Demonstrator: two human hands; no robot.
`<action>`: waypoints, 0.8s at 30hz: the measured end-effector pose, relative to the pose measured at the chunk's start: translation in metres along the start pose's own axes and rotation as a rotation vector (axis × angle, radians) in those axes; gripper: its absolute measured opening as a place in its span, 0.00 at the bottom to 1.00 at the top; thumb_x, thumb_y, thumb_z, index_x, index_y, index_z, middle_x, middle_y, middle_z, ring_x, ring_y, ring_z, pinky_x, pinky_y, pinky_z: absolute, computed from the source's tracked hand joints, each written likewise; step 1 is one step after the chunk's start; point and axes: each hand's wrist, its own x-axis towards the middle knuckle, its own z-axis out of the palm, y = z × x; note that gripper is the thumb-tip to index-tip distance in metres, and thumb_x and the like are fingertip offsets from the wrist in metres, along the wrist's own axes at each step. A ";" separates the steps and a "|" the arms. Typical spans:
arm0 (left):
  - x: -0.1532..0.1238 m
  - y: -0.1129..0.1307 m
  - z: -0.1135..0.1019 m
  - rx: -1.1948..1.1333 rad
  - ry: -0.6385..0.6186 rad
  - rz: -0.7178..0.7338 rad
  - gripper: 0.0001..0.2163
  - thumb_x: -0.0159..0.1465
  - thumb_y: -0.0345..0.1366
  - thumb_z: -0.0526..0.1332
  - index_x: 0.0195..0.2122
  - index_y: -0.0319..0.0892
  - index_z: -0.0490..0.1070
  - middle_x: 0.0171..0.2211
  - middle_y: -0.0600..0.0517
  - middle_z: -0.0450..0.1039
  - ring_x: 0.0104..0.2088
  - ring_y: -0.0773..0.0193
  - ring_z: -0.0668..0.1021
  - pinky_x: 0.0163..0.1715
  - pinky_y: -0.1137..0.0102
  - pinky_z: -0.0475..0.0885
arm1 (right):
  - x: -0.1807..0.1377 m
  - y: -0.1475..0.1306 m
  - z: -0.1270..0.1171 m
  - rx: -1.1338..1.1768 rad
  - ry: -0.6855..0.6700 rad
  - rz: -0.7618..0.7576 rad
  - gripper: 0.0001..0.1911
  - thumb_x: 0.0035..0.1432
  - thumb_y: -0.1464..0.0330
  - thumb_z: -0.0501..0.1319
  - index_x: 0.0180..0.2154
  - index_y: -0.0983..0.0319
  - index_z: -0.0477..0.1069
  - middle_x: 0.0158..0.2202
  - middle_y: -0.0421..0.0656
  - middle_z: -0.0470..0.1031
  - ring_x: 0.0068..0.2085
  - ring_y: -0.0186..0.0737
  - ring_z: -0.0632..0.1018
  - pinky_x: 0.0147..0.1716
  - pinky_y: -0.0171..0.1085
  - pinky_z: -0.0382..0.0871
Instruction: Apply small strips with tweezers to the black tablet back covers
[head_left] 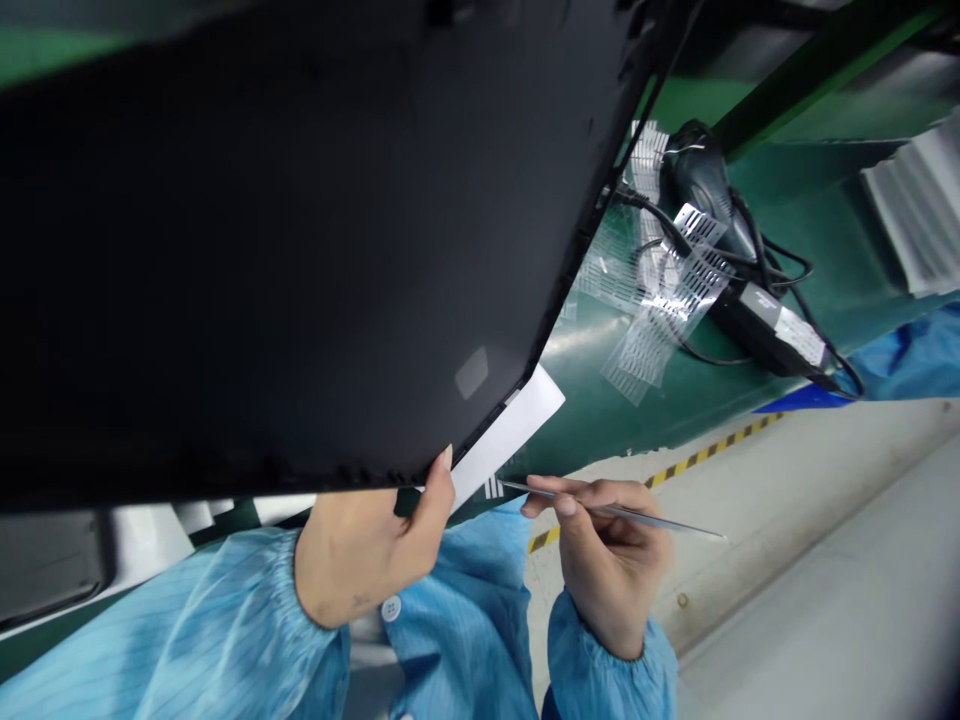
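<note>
A large black panel (315, 250), with small clips along its rim and a pale rectangular patch near one corner, fills the upper left. My left hand (375, 545) grips its lower edge; the thumb rests on the rim and the other fingers are hidden behind. In my right hand (611, 550) are slim metal tweezers (637, 516), pinched between thumb and fingers. Their tip points left, close to a small white-striped piece (493, 487); whether they touch is unclear. A white strip (510, 435) shows beneath the panel's corner.
On the green bench (585, 350) lie clear strips with striped labels (667, 300), a black handheld device (701, 180) with cable, and a black box-shaped part (772, 330). A grey-white stack (919, 205) stands at far right. A blue sleeve (911, 355) shows below it.
</note>
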 end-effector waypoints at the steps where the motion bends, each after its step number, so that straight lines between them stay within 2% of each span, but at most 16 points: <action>1: 0.001 0.001 0.000 -0.009 0.027 -0.043 0.06 0.60 0.29 0.57 0.29 0.43 0.71 0.25 0.53 0.76 0.32 0.60 0.80 0.38 0.63 0.78 | -0.001 -0.001 -0.001 0.015 -0.002 -0.008 0.08 0.56 0.77 0.62 0.33 0.60 0.65 0.34 0.43 0.81 0.25 0.39 0.80 0.27 0.42 0.76; 5: 0.001 0.001 0.001 -0.029 0.068 -0.092 0.03 0.58 0.31 0.59 0.30 0.43 0.72 0.26 0.53 0.76 0.34 0.58 0.80 0.41 0.61 0.77 | -0.001 -0.008 -0.008 0.116 0.000 -0.046 0.07 0.56 0.76 0.61 0.34 0.60 0.66 0.33 0.42 0.81 0.23 0.38 0.78 0.24 0.41 0.74; 9: 0.002 0.002 -0.001 -0.068 0.058 -0.129 0.06 0.60 0.30 0.57 0.27 0.44 0.70 0.24 0.54 0.75 0.30 0.60 0.79 0.39 0.61 0.78 | 0.000 -0.015 -0.006 0.191 0.041 -0.050 0.06 0.57 0.73 0.62 0.34 0.59 0.66 0.31 0.41 0.81 0.18 0.35 0.75 0.19 0.37 0.71; 15: 0.001 0.003 0.001 -0.039 0.049 -0.127 0.04 0.60 0.32 0.58 0.31 0.43 0.72 0.27 0.53 0.78 0.29 0.59 0.80 0.36 0.61 0.79 | -0.004 -0.010 0.021 0.168 0.172 0.005 0.06 0.56 0.75 0.62 0.34 0.60 0.66 0.31 0.41 0.80 0.18 0.34 0.75 0.20 0.37 0.71; 19: -0.001 0.002 0.001 -0.020 0.043 -0.131 0.04 0.60 0.33 0.58 0.30 0.42 0.73 0.26 0.52 0.78 0.30 0.57 0.80 0.38 0.60 0.79 | -0.005 -0.005 0.042 0.087 0.285 -0.038 0.08 0.55 0.77 0.63 0.32 0.62 0.66 0.23 0.35 0.76 0.22 0.38 0.79 0.20 0.35 0.72; 24: -0.003 0.001 0.002 0.006 0.033 -0.145 0.04 0.59 0.34 0.59 0.29 0.43 0.73 0.27 0.51 0.78 0.34 0.56 0.80 0.43 0.60 0.77 | -0.002 -0.007 0.054 -0.022 0.272 -0.089 0.08 0.54 0.77 0.63 0.32 0.62 0.65 0.23 0.36 0.77 0.21 0.38 0.79 0.23 0.38 0.77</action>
